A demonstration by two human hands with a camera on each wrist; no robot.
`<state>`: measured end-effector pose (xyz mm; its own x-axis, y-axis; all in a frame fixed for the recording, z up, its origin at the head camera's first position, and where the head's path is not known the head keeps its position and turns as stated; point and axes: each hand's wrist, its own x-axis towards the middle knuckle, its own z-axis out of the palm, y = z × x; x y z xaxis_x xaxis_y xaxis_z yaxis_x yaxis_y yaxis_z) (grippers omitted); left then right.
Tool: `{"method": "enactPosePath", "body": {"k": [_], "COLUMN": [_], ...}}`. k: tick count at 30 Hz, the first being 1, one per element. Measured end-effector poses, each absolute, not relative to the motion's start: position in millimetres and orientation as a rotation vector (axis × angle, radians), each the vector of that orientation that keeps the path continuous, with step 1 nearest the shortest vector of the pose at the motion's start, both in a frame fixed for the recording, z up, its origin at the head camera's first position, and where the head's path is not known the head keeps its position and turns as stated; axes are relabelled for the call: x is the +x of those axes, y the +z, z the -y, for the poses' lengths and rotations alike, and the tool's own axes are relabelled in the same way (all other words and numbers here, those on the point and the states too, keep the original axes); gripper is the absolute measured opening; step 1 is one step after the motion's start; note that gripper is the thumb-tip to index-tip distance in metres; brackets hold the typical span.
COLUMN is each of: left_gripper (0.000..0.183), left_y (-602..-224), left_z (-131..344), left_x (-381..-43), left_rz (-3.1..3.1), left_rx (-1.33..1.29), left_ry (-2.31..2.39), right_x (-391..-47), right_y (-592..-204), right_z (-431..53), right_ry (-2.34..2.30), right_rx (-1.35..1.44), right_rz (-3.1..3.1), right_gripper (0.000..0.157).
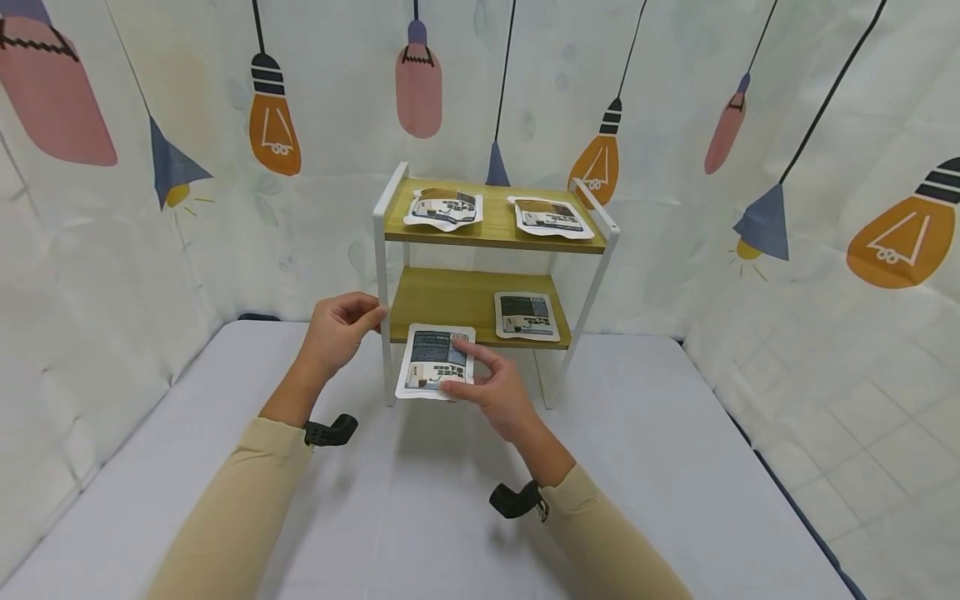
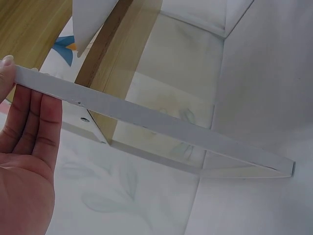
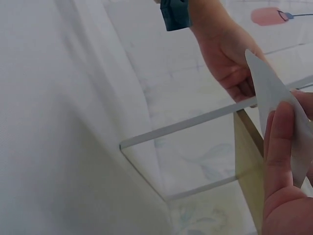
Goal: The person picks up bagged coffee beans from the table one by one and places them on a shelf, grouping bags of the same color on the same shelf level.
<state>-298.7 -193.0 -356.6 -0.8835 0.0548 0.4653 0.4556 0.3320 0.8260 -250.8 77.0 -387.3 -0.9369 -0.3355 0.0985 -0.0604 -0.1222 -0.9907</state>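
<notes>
My right hand (image 1: 501, 393) holds a flat white packet (image 1: 431, 362) with a dark printed label at the front left edge of the rack's lower shelf (image 1: 442, 293). In the right wrist view, fingers (image 3: 279, 142) lie along the packet's plain pale underside (image 3: 274, 90). My left hand (image 1: 335, 335) pinches the white left front post (image 1: 381, 279) of the two-tier rack. The left wrist view shows the thumb and fingers (image 2: 36, 122) on either side of that post (image 2: 161, 122). A similar packet (image 1: 527, 317) lies at the right of the lower shelf.
Two more packets, one left (image 1: 444, 210) and one right (image 1: 551, 218), lie on the rack's upper shelf (image 1: 495, 212). The rack stands on a white-covered table (image 1: 637, 467). Behind it hangs a pale curtain (image 1: 330, 225) printed with lamps. Each wrist wears a black strap-on device.
</notes>
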Motion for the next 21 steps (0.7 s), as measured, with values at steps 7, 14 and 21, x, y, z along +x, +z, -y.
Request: {"method": "enactPosePath", "body": {"k": [7,14,21], "left_gripper": [0.029,0.029,0.03], "left_y": [-356.7,-356.2,-355.1], "left_z": [192.7,192.5,191.9], "left_x": [-298.1,-297.7,-296.7], "left_rz": [2.257,2.264,2.262], "left_rx": [-0.441,-0.43,-0.433], "left_ry": [-1.563,-1.563,-1.563], "right_x": [-254.0,-254.3,-252.8], "right_y": [-385.0,-381.4,-375.8], "right_z": [-77.6,-77.5,-79.5], "right_ry": [-2.186,-2.16,-2.09], "right_rx": [-0.467,-0.5,-0.517], "right_rz": [-1.915,-1.908,-1.934], "right_gripper": [0.074,0.076,0.084]}}
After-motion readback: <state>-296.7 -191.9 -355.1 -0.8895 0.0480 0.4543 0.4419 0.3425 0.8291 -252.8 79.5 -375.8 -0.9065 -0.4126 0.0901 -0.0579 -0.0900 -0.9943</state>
